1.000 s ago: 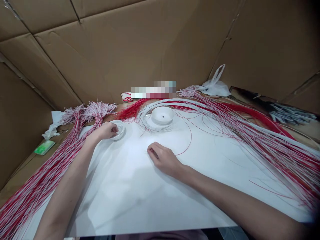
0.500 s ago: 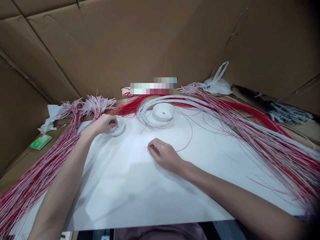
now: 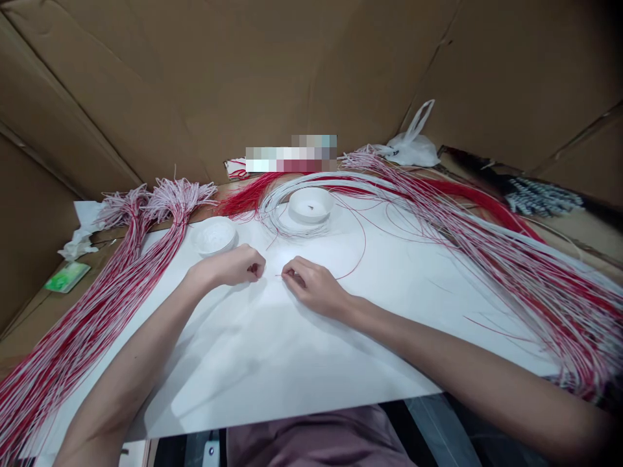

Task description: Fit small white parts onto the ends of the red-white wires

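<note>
My right hand (image 3: 311,283) pinches a thin red wire (image 3: 365,245) close to its end; a short tip pokes out to the left of the fingers, and the rest curves back to the right. Just left of that tip, my left hand (image 3: 242,265) is closed in a pinch, and whatever it holds is too small to make out. Behind my left wrist stands a shallow white bowl (image 3: 214,237) with clear or white contents I cannot name. A second white bowl (image 3: 310,205) with a small dark speck inside sits farther back, within a coil of white wire (image 3: 270,206).
Red and white wire bundles lie along the left (image 3: 111,285) and right (image 3: 487,259) of the white board (image 3: 243,363). Cardboard walls (image 3: 243,78) surround the back. A plastic bag (image 3: 413,148), a green packet (image 3: 67,277) and a loose red wire (image 3: 496,329) lie around.
My left hand has come out of the left bowl and moved right, close to the red wire's tip. My right hand keeps its pinch. The whole view has shifted slightly.
</note>
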`<act>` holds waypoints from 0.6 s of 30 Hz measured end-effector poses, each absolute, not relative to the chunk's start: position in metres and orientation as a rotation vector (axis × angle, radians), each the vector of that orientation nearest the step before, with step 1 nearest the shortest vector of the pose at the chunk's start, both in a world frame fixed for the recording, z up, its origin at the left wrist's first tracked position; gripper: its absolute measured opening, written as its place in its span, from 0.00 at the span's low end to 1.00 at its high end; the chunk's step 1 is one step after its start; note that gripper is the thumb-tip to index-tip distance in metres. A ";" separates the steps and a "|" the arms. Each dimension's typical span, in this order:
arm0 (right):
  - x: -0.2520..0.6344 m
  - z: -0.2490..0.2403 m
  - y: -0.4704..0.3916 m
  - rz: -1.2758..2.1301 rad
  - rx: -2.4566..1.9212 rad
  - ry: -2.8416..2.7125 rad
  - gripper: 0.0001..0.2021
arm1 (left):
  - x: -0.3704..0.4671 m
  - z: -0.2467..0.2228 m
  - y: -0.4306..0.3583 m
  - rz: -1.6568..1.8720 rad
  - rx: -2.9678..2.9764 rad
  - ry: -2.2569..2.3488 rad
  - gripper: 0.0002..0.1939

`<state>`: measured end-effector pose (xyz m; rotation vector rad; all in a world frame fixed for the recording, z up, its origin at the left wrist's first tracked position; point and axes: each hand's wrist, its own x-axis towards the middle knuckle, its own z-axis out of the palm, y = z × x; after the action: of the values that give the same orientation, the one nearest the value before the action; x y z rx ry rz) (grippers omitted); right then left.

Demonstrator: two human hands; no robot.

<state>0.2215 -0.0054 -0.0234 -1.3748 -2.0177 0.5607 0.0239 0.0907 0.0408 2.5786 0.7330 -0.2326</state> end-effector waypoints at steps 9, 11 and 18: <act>0.222 -0.024 -0.006 0.558 -1.346 -2.014 0.05 | -0.011 0.076 0.119 0.030 2.688 1.066 0.10; 0.222 -0.024 -0.006 0.560 -1.351 -2.010 0.06 | -0.026 0.077 0.132 0.039 2.717 1.297 0.11; 0.222 -0.023 -0.006 0.555 -1.364 -2.008 0.06 | -0.050 0.052 0.160 -0.185 2.667 1.295 0.11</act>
<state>0.2220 -0.0064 -0.0231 -1.3643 -2.0085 0.5547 -0.0505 0.1600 0.0522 2.6668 1.2946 -0.1846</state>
